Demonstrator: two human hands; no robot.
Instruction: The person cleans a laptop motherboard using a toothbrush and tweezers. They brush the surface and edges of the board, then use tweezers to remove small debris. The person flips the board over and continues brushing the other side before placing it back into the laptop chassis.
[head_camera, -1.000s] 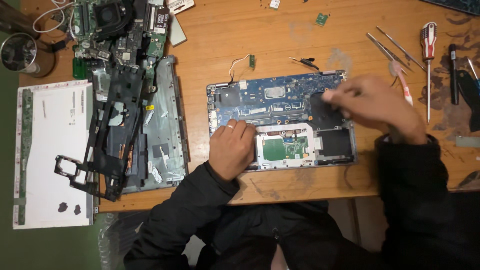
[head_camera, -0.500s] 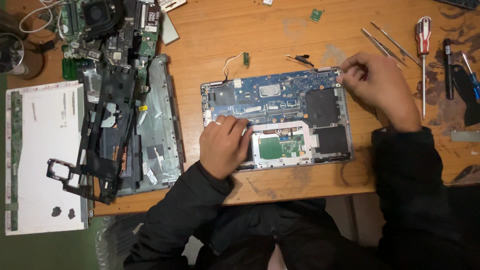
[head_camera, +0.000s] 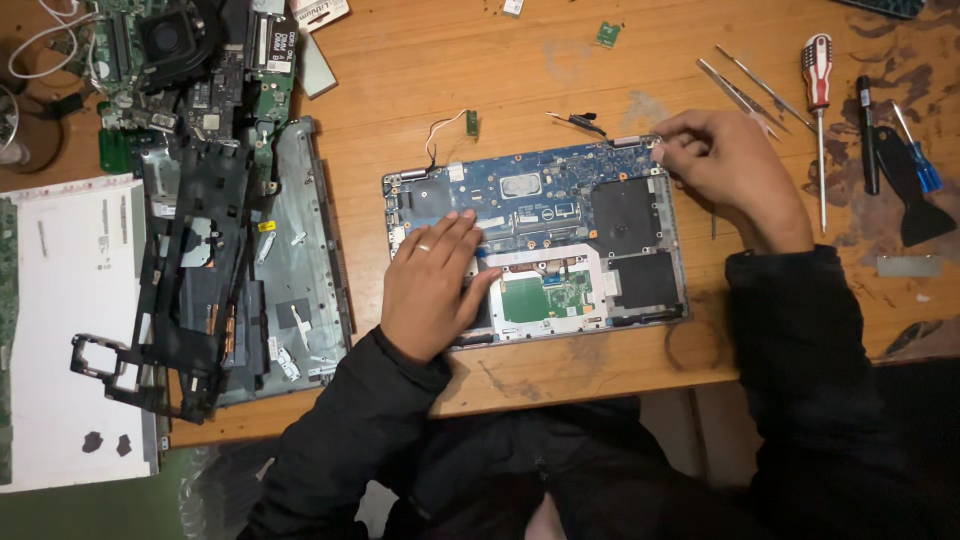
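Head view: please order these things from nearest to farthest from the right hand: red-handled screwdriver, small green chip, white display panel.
From the right hand:
1. Red-handled screwdriver, just to its right.
2. Small green chip, up-left near the desk's far edge.
3. White display panel, far left.

Lower-left part of the opened laptop base (head_camera: 560, 215) hidden under the left hand (head_camera: 432, 285); top-right corner covered by the right hand (head_camera: 728, 165), with whatever sits between its fingertips too small to tell. White panel (head_camera: 70, 330) cut off by the left edge, circuit boards (head_camera: 170, 60) by the top edge. Small parts on the wooden table (head_camera: 420, 80) too tiny to identify.
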